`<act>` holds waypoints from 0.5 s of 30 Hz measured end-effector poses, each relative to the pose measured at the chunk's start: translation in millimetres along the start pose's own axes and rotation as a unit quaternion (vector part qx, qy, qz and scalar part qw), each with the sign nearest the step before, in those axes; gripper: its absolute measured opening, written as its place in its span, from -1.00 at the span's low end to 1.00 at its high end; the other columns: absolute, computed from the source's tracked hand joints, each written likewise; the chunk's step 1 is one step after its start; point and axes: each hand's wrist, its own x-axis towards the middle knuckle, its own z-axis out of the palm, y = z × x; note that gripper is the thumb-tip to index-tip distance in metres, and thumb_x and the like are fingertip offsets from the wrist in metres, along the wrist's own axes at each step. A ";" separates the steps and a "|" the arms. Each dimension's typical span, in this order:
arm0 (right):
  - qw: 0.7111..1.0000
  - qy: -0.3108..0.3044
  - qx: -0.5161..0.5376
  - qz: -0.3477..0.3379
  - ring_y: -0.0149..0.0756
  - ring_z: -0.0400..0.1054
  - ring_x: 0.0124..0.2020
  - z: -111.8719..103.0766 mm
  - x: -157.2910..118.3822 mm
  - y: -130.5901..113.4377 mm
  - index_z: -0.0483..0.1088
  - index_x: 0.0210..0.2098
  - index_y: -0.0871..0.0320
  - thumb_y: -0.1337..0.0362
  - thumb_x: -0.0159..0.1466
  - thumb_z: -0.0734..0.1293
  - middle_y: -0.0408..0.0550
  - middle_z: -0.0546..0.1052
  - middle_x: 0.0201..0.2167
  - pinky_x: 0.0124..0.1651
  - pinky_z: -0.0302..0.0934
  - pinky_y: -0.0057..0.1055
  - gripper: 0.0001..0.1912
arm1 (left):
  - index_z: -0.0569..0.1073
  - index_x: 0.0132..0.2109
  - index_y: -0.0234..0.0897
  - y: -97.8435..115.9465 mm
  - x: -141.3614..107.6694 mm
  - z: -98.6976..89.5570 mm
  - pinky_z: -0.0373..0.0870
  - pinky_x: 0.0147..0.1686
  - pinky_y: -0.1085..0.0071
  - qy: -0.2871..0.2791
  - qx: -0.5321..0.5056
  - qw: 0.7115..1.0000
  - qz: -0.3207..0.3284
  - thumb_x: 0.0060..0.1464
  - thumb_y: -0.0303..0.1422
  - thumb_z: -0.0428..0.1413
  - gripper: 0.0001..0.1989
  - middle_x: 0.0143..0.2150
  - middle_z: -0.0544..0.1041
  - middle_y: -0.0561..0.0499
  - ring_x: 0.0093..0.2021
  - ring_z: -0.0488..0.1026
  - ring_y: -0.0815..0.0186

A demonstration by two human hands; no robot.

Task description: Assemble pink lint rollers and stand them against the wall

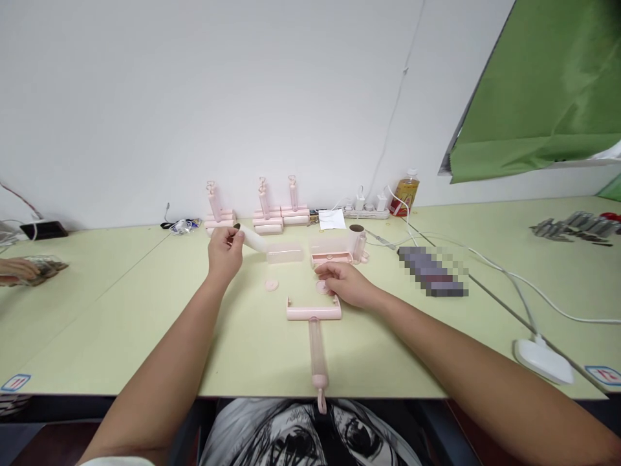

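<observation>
My left hand (226, 254) grips the end of a white paper roll (253, 239), tilted above the table. My right hand (345, 282) is at a small pink disc (321, 287), fingers bent over it; the fingertips partly cover it. A second pink disc (272, 285) lies to the left. Nearer me lies a pink roller frame (314, 313) with a clear handle (317, 353) pointing toward me. Behind the discs are a clear cover (284, 253) and a pink open holder (331, 257). Another roll (356, 234) stands upright behind the holder.
Three pink rollers (264, 200) stand by the wall. A power strip (371, 213), a bottle (406, 193), a pixelated object (431, 272) and a white device (543, 360) with cables are right. Another person's hand (18, 270) is far left.
</observation>
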 end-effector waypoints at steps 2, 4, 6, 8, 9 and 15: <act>1.000 -0.008 0.004 -0.016 -0.19 0.41 -0.08 0.8 -2.3 -3.4 0.48 -0.10 0.15 0.44 0.10 0.27 0.00 0.53 -0.08 -0.14 0.34 -0.32 -0.63 | 0.42 -0.34 -0.27 -11.4 2.8 0.7 0.34 -0.25 0.37 0.008 0.044 0.999 0.020 0.06 -0.31 0.06 -0.87 -0.27 0.37 -0.02 -0.33 0.35 0.32; 0.999 -0.017 -0.008 -0.047 -0.18 0.39 0.00 0.9 -4.6 -7.2 0.48 -0.10 0.13 0.43 0.12 0.27 -0.02 0.53 -0.03 0.02 0.28 -0.25 -0.64 | 0.44 -0.34 -0.27 -22.2 3.4 4.4 0.35 -0.14 0.30 -0.011 0.068 0.997 0.035 0.07 -0.31 0.05 -0.87 -0.22 0.40 -0.06 -0.23 0.38 0.26; 0.996 -0.031 -0.024 -0.075 -0.18 0.38 0.02 0.3 -6.7 -10.6 0.48 -0.10 0.12 0.44 0.14 0.26 -0.03 0.53 -0.03 0.10 0.23 -0.21 -0.65 | 0.47 -0.33 -0.26 -31.4 2.6 9.8 0.32 -0.01 0.22 -0.032 0.080 0.995 0.047 0.08 -0.31 0.05 -0.85 -0.15 0.42 -0.10 -0.10 0.38 0.19; 0.994 -0.046 -0.038 -0.093 -0.19 0.40 -0.01 -0.6 -8.0 -12.8 0.48 -0.12 0.12 0.44 0.17 0.24 -0.04 0.55 -0.07 0.09 0.23 -0.20 -0.68 | 0.50 -0.26 -0.25 -38.9 1.5 15.1 0.30 0.05 0.18 -0.056 0.080 0.994 0.047 0.08 -0.30 0.05 -0.83 -0.05 0.40 -0.13 -0.02 0.37 0.15; 0.993 -0.052 -0.045 -0.099 -0.19 0.41 -0.02 -1.0 -8.3 -13.3 0.49 -0.14 0.12 0.42 0.19 0.23 -0.05 0.56 -0.09 0.09 0.24 -0.19 -0.70 | 0.51 -0.20 -0.24 -42.0 1.0 17.3 0.30 0.04 0.17 -0.070 0.079 0.994 0.043 0.07 -0.30 0.06 -0.81 0.00 0.38 -0.13 0.00 0.36 0.14; 0.991 -0.073 -0.052 -0.095 -0.19 0.42 -0.02 -1.4 -10.0 -14.4 0.49 -0.15 0.11 0.40 0.22 0.21 -0.05 0.56 -0.09 0.09 0.26 -0.17 -0.71 | 0.46 0.01 -0.22 -49.3 -1.0 20.8 0.31 0.07 0.16 -0.106 0.093 0.989 0.047 0.01 -0.37 0.06 -0.63 0.12 0.29 -0.16 0.08 0.33 0.10</act>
